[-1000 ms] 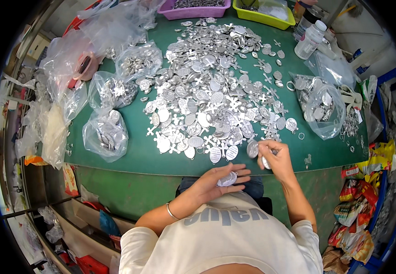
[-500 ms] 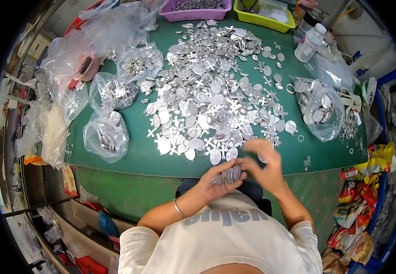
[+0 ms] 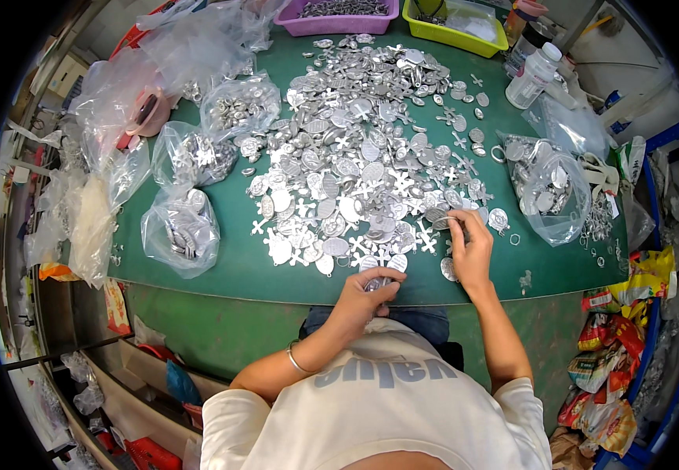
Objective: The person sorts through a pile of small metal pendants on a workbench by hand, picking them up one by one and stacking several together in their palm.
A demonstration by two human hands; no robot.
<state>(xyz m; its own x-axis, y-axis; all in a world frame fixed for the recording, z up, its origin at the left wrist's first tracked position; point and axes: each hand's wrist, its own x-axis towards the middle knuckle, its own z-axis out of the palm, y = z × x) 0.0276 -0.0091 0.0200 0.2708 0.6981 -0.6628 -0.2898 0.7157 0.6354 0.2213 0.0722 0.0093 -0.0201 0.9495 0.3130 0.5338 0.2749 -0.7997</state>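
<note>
A broad heap of silver-coloured oval medals and small crosses [image 3: 347, 168] spreads over the green table. My left hand [image 3: 361, 296], a bangle on its wrist, is at the table's front edge, closed around several oval medals [image 3: 374, 284]; the fingers partly hide them. At the heap's right front edge, my right hand [image 3: 473, 249] pinches an oval medal [image 3: 444, 220] between thumb and forefinger. Just left of the right wrist, a single round medal [image 3: 449, 269] lies on the table.
Clear plastic bags of metal pieces stand on the left [image 3: 181, 233] and right [image 3: 549, 188]. A purple tray [image 3: 338, 25] and a yellow-green tray [image 3: 453, 35] sit at the far edge, near a white bottle [image 3: 533, 76]. Colourful packets [image 3: 617, 345] fill the lower right.
My right hand has moved away from my left, forward and right to the heap's edge, and now pinches a medal. The left hand has shifted slightly forward and turned, still holding its medals.
</note>
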